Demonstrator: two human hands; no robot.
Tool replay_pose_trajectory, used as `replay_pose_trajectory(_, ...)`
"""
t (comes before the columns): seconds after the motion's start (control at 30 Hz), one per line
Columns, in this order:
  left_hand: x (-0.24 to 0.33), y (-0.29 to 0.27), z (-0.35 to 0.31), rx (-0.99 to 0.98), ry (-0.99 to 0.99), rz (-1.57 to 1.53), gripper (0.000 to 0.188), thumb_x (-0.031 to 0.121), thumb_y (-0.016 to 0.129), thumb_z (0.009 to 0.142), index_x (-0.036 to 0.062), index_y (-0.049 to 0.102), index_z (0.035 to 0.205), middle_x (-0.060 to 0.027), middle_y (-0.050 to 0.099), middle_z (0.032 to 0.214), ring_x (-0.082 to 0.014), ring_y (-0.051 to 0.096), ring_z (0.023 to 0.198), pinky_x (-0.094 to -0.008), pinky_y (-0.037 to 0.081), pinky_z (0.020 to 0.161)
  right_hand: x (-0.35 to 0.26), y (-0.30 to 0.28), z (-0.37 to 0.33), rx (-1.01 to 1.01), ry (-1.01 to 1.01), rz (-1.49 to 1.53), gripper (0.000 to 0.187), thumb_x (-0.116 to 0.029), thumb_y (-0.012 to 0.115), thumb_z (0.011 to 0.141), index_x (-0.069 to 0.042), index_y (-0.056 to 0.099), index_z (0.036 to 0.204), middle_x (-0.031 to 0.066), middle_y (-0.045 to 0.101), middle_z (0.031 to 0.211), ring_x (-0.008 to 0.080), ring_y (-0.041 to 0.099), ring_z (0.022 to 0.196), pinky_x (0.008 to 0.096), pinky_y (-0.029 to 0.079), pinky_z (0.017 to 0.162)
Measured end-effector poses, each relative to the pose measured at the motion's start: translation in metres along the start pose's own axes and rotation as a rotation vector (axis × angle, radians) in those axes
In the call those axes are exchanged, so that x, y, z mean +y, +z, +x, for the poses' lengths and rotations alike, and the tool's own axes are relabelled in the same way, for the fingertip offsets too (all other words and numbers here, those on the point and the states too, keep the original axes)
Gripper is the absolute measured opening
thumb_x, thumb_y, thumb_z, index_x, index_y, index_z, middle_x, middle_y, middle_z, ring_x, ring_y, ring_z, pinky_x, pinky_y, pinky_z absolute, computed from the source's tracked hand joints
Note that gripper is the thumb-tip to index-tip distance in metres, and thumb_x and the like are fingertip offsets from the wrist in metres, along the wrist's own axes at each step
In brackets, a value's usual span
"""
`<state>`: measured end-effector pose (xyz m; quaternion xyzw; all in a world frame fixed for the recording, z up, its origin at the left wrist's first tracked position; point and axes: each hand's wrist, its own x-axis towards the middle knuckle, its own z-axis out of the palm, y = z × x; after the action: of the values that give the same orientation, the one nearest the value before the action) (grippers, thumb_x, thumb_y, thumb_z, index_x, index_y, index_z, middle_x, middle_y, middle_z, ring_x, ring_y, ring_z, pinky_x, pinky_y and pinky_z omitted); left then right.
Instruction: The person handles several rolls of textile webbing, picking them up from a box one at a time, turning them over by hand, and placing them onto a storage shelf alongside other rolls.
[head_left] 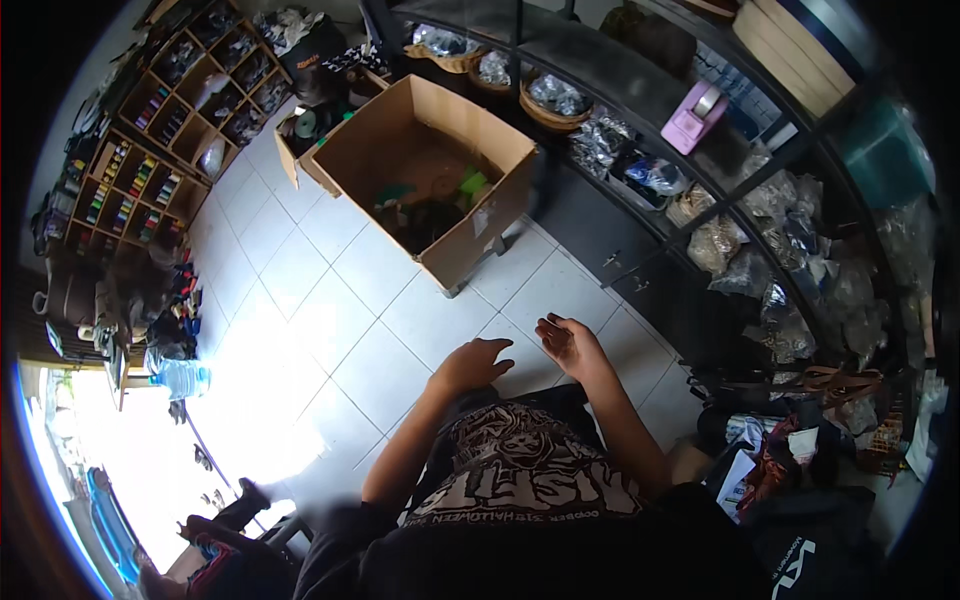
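Note:
My left hand (474,366) is held in front of my body with its fingers apart, and nothing is in it. Beside it, my right hand (570,347) is raised palm up, its fingers loosely curled and spread, also holding nothing. Neither hand touches anything. Beyond both hands stands a large open cardboard box (480,245), the thing nearest to them. Inside it lie dark items and a bright green piece (473,181); most of the contents are in shadow and hard to make out.
A black metal shelf (590,225) with baskets, plastic-bagged goods and a pink tape dispenser (695,116) runs along the right. At far left stands a wooden cubby rack (150,150) of thread spools. A water jug (182,379) is near the bright doorway. Bags and cloth (770,450) lie at right.

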<state>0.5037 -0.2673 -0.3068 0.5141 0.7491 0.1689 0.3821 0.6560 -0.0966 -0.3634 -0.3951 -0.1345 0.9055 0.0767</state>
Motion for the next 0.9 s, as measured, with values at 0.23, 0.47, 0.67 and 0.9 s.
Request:
replay_pose_trajectory(0.23, -0.103, -0.066, -0.073, 0.372, -0.148, -0.252, 0.035, 0.017, 0.062, 0.085, 0.0023, 0.058, 0.116, -0.0194, 0.067, 0.099, -0.0320, 0.066, 0.087, -0.0381, 0.053, 0.077, 0.015, 0.159, 0.040, -0.135, -0.148, -0.397, 0.025, -0.018, 0.049, 0.091, -0.006, 0.055, 0.111, 0.0090, 0.065, 0.102, 0.0203, 0.062, 0.098, 0.0339, 0.046, 0.083)
replay_pose_trajectory(0.47, -0.120, -0.149, -0.045, 0.644, -0.044, -0.568, 0.020, 0.008, 0.053, 0.089, -0.0021, 0.061, 0.105, -0.0108, 0.069, 0.081, -0.0185, 0.067, 0.077, -0.0297, 0.052, 0.072, -0.014, 0.205, 0.095, -0.020, -0.302, -0.495, 0.024, -0.018, 0.050, 0.089, -0.007, 0.058, 0.108, 0.0078, 0.066, 0.098, 0.0168, 0.064, 0.090, 0.0311, 0.048, 0.079)
replay_pose_trajectory(0.67, -0.160, -0.227, -0.004, 0.790, -0.114, -0.656, 0.021, 0.010, 0.049, 0.094, -0.0045, 0.061, 0.101, -0.0096, 0.067, 0.073, -0.0148, 0.066, 0.073, -0.0269, 0.051, 0.071, -0.035, 0.256, 0.170, -0.002, -0.354, -0.503, 0.023, -0.016, 0.052, 0.090, -0.005, 0.058, 0.109, 0.0078, 0.066, 0.096, 0.0166, 0.065, 0.087, 0.0295, 0.051, 0.076)
replay_pose_trajectory(0.9, -0.223, -0.310, 0.027, 0.823, -0.237, -0.643, 0.020, 0.009, 0.051, 0.093, -0.0042, 0.062, 0.102, -0.0086, 0.066, 0.070, -0.0135, 0.065, 0.068, -0.0253, 0.049, 0.068, -0.035, 0.308, 0.340, 0.011, -0.222, -0.835, 0.025, -0.020, 0.056, 0.087, -0.003, 0.059, 0.106, 0.0068, 0.066, 0.090, 0.0164, 0.064, 0.084, 0.0299, 0.051, 0.075)
